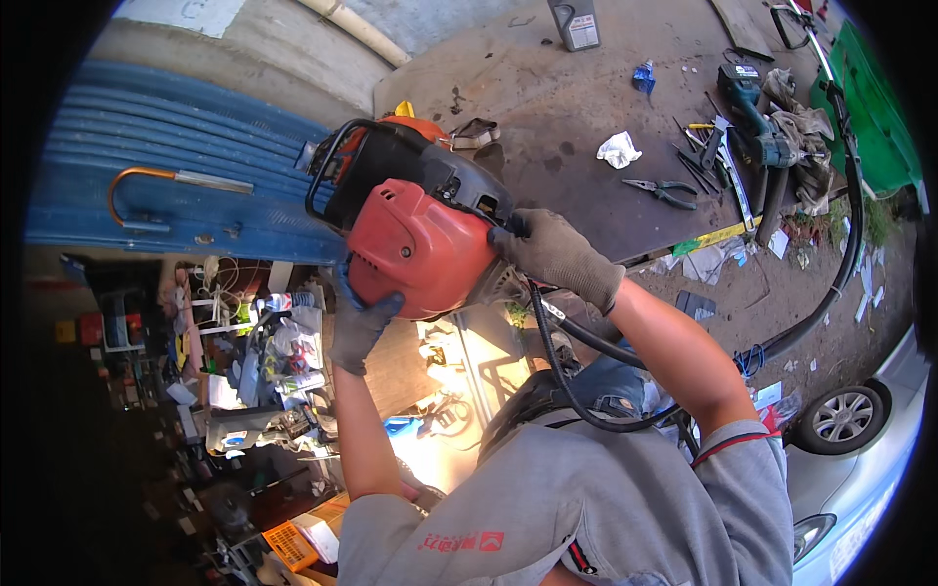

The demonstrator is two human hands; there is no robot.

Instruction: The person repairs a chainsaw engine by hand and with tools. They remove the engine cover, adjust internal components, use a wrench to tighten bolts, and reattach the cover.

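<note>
A small engine with a red plastic cover [422, 249] is tilted between my two gloved hands, over the lower end of a blue slatted shutter. Its black tubular frame [320, 186] faces the shutter. My left hand [363, 322] wears a grey glove with dark fingertips and is curled round the cover's lower left edge. At the engine's right side my right hand [562, 256], also gloved, is wrapped on the dark part beside the cover; its thumb side hides the exact hold. A thick black flexible tube [572, 405] loops from beneath my right hand.
On the dark metal plate lie pliers [660, 192], a crumpled white cloth [618, 149], several hand tools and a green power drill [757, 117]. A grey bottle [575, 24] stands behind. Cluttered shelves [278, 361] fill the left; a parked car [860, 459] is at lower right.
</note>
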